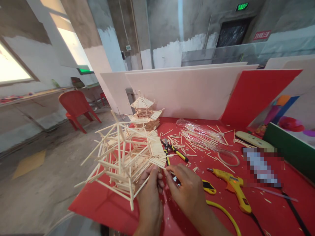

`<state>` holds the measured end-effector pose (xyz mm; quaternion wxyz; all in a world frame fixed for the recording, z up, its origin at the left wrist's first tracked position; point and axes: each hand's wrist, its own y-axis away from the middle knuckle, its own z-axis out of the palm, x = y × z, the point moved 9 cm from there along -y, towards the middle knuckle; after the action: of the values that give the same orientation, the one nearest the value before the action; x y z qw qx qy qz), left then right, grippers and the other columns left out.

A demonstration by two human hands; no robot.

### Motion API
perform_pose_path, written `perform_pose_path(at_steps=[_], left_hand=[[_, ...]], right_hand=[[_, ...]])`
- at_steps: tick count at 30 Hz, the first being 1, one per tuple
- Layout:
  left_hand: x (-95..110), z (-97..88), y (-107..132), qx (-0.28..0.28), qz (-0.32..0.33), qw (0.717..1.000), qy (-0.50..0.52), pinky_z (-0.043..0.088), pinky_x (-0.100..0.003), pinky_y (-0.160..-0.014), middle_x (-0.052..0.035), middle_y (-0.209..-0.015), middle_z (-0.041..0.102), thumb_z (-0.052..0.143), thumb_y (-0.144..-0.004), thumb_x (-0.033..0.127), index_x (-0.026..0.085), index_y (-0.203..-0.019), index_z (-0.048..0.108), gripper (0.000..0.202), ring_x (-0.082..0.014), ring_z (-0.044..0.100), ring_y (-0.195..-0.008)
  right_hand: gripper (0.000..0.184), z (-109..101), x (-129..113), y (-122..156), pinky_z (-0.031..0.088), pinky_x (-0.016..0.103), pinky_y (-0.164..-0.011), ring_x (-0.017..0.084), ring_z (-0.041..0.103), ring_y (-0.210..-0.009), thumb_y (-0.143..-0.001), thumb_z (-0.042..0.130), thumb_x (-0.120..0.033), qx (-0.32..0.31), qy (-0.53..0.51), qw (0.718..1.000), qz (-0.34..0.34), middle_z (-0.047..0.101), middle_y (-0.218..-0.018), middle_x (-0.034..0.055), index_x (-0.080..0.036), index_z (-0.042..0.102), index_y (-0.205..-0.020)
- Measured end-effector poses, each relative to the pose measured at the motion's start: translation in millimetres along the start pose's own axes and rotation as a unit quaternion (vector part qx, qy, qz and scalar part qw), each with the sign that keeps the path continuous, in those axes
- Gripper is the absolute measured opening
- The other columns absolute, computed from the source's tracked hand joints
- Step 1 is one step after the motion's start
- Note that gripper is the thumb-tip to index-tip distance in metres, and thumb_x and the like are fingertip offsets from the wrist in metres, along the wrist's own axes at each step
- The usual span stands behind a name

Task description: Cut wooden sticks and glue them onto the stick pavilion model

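Note:
A pagoda-like frame of thin wooden sticks (119,141) stands at the near left of the red table, one side of its eave covered with close-set sticks. My left hand (150,196) is closed at the frame's near right edge, thumb and fingers against the sticks below the eave. Beside it, my right hand (188,188) pinches a short wooden stick (162,167) at the eave's lower corner; its far end meets the laid sticks. Just beyond the hands lie pliers (174,150) with black and yellow handles. A yellow utility knife (209,186) shows partly behind my right hand.
A yellow hot glue gun (231,185) with a cord lies on the right. Loose sticks, a plastic bag of sticks (201,134) and a tape roll (228,158) lie farther back. A smaller stick pagoda (142,113) stands behind the frame, before white boards (182,91).

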<state>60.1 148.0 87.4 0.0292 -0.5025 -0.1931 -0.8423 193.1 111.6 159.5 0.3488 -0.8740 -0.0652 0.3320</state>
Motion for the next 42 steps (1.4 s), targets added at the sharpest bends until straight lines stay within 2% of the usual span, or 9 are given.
perform_pose_path(at_steps=[9,19,29,33,42], left_hand=[[-1.8,-1.2,-1.5,-0.002,0.004,1.0,0.008,0.034,-0.015,-0.04,0.0041,-0.051,0.059,0.081,-0.065,0.035,0.015,-0.065,0.063,0.027,-0.0051,0.045,-0.04],[-4.8,-2.5,1.3,0.013,-0.005,1.0,0.027,0.032,-0.015,-0.038,0.0032,-0.052,0.061,0.082,-0.063,0.036,0.016,-0.073,0.068,0.027,-0.006,0.046,-0.04],[-14.3,-0.7,-2.4,-0.021,-0.029,0.999,0.022,0.03,-0.016,-0.039,0.0024,-0.045,0.058,0.077,-0.071,0.035,0.015,-0.076,0.071,0.021,-0.0067,0.045,-0.038],[-13.7,0.8,-4.2,-0.034,-0.035,0.998,0.037,0.035,-0.017,-0.042,0.0014,-0.049,0.06,0.077,-0.071,0.032,0.016,-0.077,0.071,0.018,-0.0083,0.049,-0.042],[-14.5,2.5,-4.1,-0.042,-0.051,0.996,0.065,0.033,-0.017,-0.039,-0.0005,-0.056,0.066,0.079,-0.066,0.029,0.017,-0.075,0.072,0.017,-0.0071,0.048,-0.041]], right_hand=[[0.013,-0.6,0.3,-0.4,0.043,0.025,-0.069,0.015,0.064,-0.071,-0.095,0.055,-0.024,0.007,0.005,1.0,-0.011,0.067,-0.075,0.0019,-0.021,0.066,-0.09],[0.01,2.3,3.2,1.5,0.042,0.026,-0.067,0.015,0.062,-0.071,-0.095,0.056,-0.026,-0.022,0.022,0.999,-0.023,0.068,-0.079,0.0011,-0.023,0.066,-0.093],[0.011,3.1,1.7,2.2,0.046,0.025,-0.062,0.015,0.064,-0.067,-0.094,0.058,-0.027,-0.033,0.043,0.998,-0.024,0.069,-0.077,0.002,-0.022,0.068,-0.093],[0.01,1.7,-1.2,1.0,0.047,0.025,-0.062,0.015,0.063,-0.065,-0.094,0.058,-0.026,-0.038,0.051,0.997,-0.037,0.069,-0.076,0.0019,-0.022,0.067,-0.092],[0.007,0.8,-2.1,-1.1,0.05,0.023,-0.061,0.014,0.066,-0.067,-0.092,0.061,-0.023,-0.049,0.052,0.997,-0.032,0.07,-0.079,0.0017,-0.021,0.068,-0.093]])
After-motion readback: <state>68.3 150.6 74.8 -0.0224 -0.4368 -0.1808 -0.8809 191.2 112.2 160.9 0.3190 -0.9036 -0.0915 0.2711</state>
